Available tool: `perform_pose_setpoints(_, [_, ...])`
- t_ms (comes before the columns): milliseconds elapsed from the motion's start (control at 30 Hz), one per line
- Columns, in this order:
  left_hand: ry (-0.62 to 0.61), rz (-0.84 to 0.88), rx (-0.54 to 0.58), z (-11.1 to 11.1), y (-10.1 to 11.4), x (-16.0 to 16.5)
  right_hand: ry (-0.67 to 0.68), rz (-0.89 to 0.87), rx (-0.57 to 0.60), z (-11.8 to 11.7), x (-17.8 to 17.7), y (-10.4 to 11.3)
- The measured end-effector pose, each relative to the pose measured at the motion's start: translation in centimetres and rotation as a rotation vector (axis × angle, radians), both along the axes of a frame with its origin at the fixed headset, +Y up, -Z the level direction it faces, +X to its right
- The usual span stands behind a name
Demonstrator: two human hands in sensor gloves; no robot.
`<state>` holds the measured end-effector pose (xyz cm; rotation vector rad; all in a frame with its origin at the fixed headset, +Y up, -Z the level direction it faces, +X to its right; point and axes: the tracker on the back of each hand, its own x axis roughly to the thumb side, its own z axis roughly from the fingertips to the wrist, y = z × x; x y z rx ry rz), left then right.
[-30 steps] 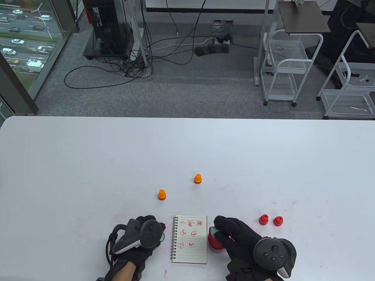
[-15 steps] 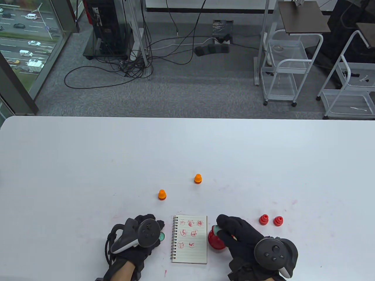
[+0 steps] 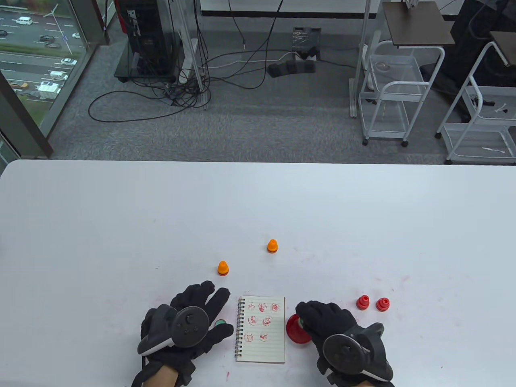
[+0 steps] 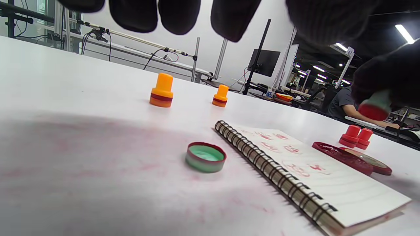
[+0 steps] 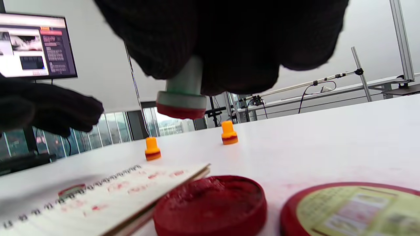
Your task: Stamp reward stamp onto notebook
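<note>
A white table [image 3: 258,201] with faint pink smears fills the lower half of the table view, with grey carpet, tangled cables and white wire carts beyond its far edge. Low in that frame, a little right of centre, the right hand [image 3: 326,322] has its fingers curled round the reward stamp [image 5: 182,98], a pale green stamp with a red face; in the right wrist view it hangs clear above the open red ink pad [image 5: 210,203], not touching it. The ink pad's lid [image 5: 354,209] lies just right of the pad in that view. Just left of the pad, its edge at the pad's rim, lies the spiral-bound notebook [image 3: 262,334], open on a lined page carrying several red prints. On the far side of the notebook, at lower left of centre, the left hand [image 3: 197,322] spreads its fingers straight and apart above the table, holding nothing. Under it sits a small green cap with a red rim [image 4: 205,156], beside the notebook's wire binding. Two orange stamps [image 3: 222,268] stand upright above the notebook in the table view, well apart from each other. Two red stamps [image 3: 373,303] stand side by side to the right, near the right hand.
</note>
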<state>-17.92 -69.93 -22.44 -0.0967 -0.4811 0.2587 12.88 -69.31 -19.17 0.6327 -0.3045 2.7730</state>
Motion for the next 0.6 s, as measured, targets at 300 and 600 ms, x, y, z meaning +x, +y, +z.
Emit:
perform_pose_setpoints(300, [0.013, 0.014, 0.023, 0.3, 0.6, -0.3, 0.003, 0.140, -0.062, -0.9, -1.1, -1.7])
perform_pose_setpoints(600, [0.017, 0.021, 0.029, 0.3, 0.7, -0.3, 0.004, 0.270, -0.094, -1.3, -2.1, -3.0])
